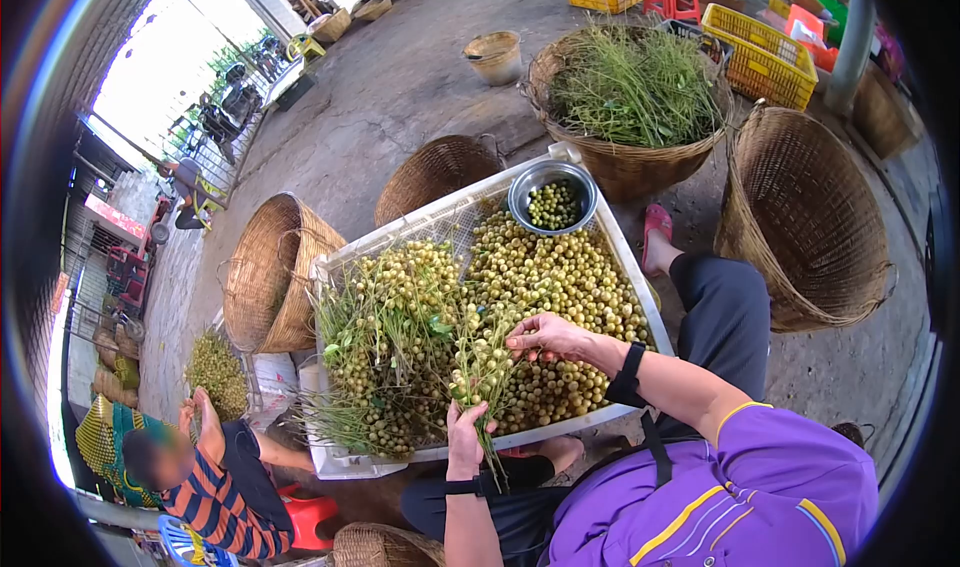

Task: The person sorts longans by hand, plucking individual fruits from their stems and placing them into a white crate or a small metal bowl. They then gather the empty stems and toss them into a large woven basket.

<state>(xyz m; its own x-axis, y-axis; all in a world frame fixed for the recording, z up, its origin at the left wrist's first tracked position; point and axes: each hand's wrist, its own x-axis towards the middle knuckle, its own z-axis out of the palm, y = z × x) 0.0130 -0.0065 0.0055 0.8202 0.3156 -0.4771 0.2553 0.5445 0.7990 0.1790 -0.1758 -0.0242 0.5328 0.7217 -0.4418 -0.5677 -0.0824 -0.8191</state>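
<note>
Here, at far left, a seated co-worker [228, 502] appears, then a tilted basket [265, 282]. Fruit bunches [385, 347] cover the left part of a white tray [430, 229]. Over it, the left hand [467, 430] grips a sprig [480, 365] by its stems; the right hand [545, 337] bends its fingers against the sprig, whether gripping fruit cannot be told. Loose fruit [575, 277] and a metal bowl [553, 207] follow, then heaped stems [640, 87].

The left hand [466, 437] covers part of the stems [492, 455] it grips. Near the right hand [545, 337], fruits [560, 277] hide the floor of the tray [350, 465]. Below the left hand, the bottom edge cuts off a basket [385, 547]. Left of that hand, a person's [225, 497] head is blurry; farther off, someone [187, 187] looks too tiny to make out.
</note>
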